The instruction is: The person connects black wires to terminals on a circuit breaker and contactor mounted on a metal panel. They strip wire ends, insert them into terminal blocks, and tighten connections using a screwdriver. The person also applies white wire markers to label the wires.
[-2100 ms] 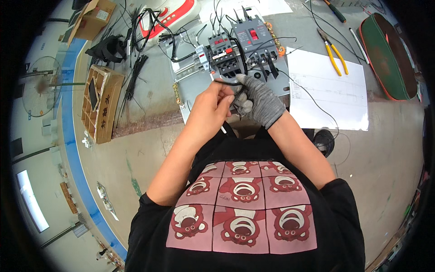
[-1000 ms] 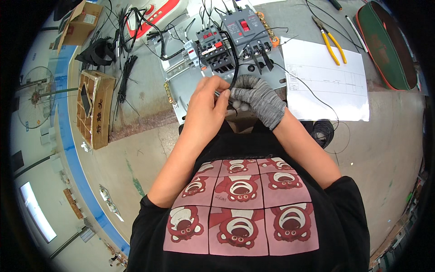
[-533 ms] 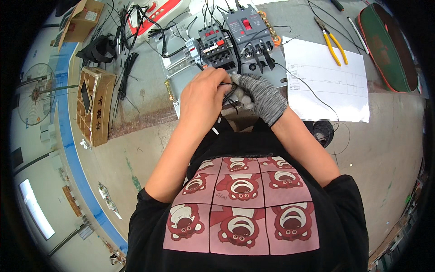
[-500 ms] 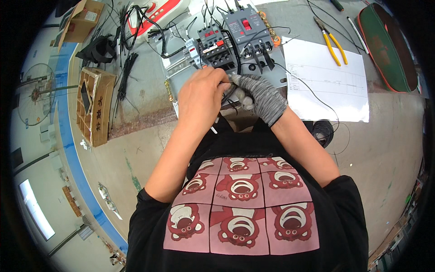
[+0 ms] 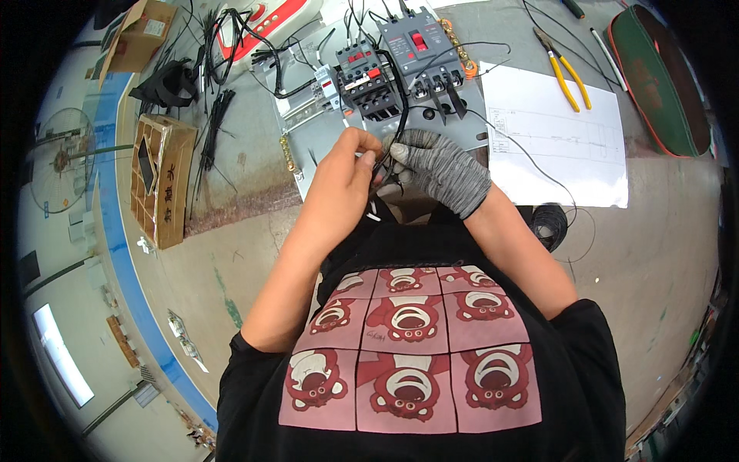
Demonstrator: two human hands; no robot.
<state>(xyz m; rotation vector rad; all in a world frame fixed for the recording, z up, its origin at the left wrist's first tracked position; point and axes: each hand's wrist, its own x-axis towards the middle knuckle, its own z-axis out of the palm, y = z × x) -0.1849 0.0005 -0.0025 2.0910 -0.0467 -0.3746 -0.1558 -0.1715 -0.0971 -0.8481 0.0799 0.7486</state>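
On the near side of the circuit breaker (image 5: 416,48), the left hand (image 5: 345,168) and gloved right hand (image 5: 441,168) pinch a black wire bundle (image 5: 402,115), probably to gather its strands.

Black wires (image 5: 404,114) — partly hidden by right hand (image 5: 437,171); red-white device (image 5: 271,26) — cropped.

caged fan (image 5: 61,160) stands off to the left | cardboard carton (image 5: 137,46) sits flaps open | wooden compartment box (image 5: 175,192) rests nearer me | green pouch (image 5: 654,85), orange-edged, gapes far right | blue stripe (image 5: 164,360) crosses the floor (image 5: 254,262)
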